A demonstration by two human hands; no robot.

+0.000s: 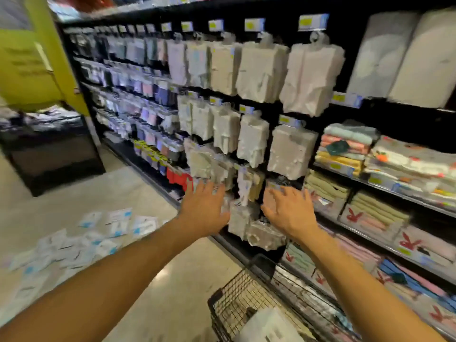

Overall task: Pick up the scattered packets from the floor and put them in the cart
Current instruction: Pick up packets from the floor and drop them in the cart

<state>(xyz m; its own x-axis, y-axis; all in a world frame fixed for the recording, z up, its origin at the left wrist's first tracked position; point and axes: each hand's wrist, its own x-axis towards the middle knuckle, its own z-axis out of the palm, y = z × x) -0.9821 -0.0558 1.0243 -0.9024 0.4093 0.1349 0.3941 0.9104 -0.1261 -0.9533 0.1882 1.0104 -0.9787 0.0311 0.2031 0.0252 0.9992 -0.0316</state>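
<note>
bright store light, glare on the floor (170,270), heavy motion blur, wide-angle bending at edges.

Two hands (204,211), one cart (237,299), many packets (96,233)

Both hands, left hand (204,211) and right hand (290,213), reach out spread and empty; packets (81,240) litter the floor (153,193); wire cart (249,299) stands below

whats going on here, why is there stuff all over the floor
A person stands in a shop aisle with both arms out, left hand and right hand open and empty near the hanging goods. White and blue packets lie scattered on the floor to the left. The wire cart waits below, by the shelves.
</note>
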